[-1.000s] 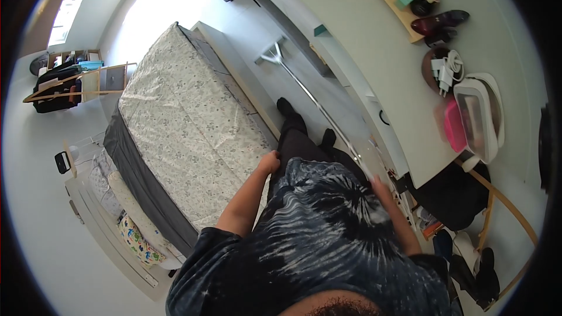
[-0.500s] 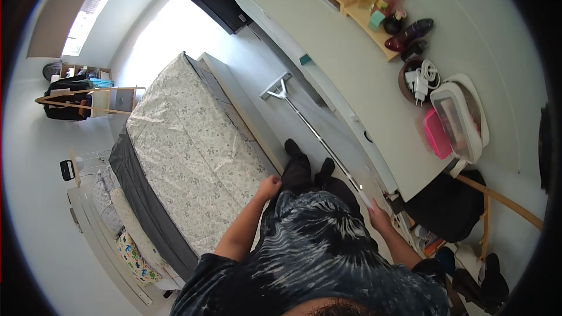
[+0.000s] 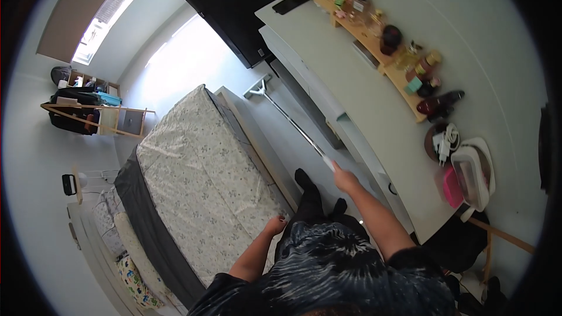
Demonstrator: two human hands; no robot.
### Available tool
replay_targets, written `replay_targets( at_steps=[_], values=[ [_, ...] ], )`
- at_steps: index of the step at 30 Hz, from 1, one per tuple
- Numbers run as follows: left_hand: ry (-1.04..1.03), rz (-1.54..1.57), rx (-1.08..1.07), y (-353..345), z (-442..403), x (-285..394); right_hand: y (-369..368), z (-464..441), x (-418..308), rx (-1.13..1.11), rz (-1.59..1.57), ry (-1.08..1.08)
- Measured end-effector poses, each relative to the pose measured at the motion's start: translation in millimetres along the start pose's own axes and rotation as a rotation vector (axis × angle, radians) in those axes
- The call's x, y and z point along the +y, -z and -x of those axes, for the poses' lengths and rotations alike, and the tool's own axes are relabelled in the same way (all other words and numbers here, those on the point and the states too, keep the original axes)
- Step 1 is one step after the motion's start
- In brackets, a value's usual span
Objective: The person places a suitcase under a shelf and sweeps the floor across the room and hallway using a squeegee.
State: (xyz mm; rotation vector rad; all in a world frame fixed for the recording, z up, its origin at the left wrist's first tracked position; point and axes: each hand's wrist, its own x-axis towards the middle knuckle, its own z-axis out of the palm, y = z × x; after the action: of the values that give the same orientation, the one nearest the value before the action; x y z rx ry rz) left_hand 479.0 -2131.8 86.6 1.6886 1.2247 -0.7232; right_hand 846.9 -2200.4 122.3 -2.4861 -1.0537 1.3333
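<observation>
One straight, silver-shafted mop with white handle and flat head (image 3: 294, 127); one bed under pale floral cloth (image 3: 193, 181); two hands. Right hand (image 3: 345, 179): fingers wrapped round handle. Left hand (image 3: 277, 224): near bed's edge, closure can't tell. Mop slants alongside bed, head on floor (image 3: 253, 118).

The dark short-sleeved shirt (image 3: 333, 269) bears pale tie-dye streaks, worn with dark trousers (image 3: 311, 203) and black footwear (image 3: 304, 180).
</observation>
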Motion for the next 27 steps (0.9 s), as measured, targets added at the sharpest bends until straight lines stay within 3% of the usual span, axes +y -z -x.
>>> replay_targets(
  at_steps=[7,10,15,21,23,24,26,27],
  values=[
    [-0.063,0.264,0.041,71.5,-63.6,40.2,-22.4,282.3,170.5,-0.149,0.16,-0.254],
    [-0.07,0.251,0.042,105.6,-65.8,57.8,13.6,356.3,137.0,-0.417,0.273,-0.447],
    [-0.082,0.268,-0.003,113.6,-100.3,20.0,-0.3,307.7,95.9,-0.254,0.294,-0.332],
    [-0.057,0.139,-0.01,134.5,-105.1,-22.5,9.1,112.9,-17.7,-0.022,0.069,-0.118],
    [-0.027,0.096,-0.018,143.1,-100.4,-30.3,6.2,60.7,-48.5,0.157,-0.054,0.197],
    [-0.013,0.109,-0.002,145.6,-102.3,-35.4,20.3,47.8,-74.4,0.17,-0.062,0.202],
    [-0.007,0.108,0.02,147.6,-107.3,-47.8,61.3,44.7,-125.1,-0.369,-0.712,-0.021],
    [-0.006,0.186,0.037,144.8,-110.8,-52.6,78.3,49.6,-137.0,-0.36,-0.72,-0.013]
  ],
)
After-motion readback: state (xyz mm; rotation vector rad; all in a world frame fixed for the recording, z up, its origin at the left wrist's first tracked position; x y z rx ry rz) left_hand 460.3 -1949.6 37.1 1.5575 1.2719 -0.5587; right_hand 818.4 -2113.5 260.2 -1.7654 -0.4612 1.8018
